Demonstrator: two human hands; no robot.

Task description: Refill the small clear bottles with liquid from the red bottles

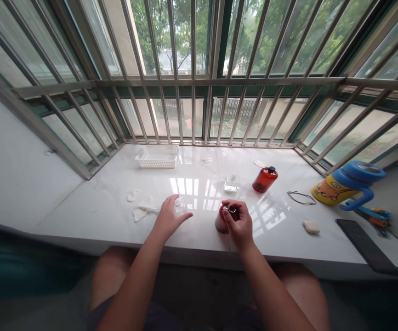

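Note:
My right hand [241, 225] is wrapped round the top of a red bottle [221, 224], whose uncapped round mouth faces up between the fingers. The bottle stands on the white counter near its front edge. To the left, my left hand [171, 216] hovers over the counter with thumb and fingers spread apart. Just behind its fingers is a small clear plastic container [180, 206], partly hidden by the hand; I cannot tell whether they touch. A second red bottle [264, 179] with a black cap stands farther back, right of a small clear dish [231, 184].
Crumpled white tissues [145, 208] lie at left, below a white perforated basket [157, 157]. On the right are a looped cord [301, 198], a pale earbud-like case [311, 227], a black phone [366, 243] and a blue-yellow tumbler [343, 186]. Metal window bars [216, 82] border the back.

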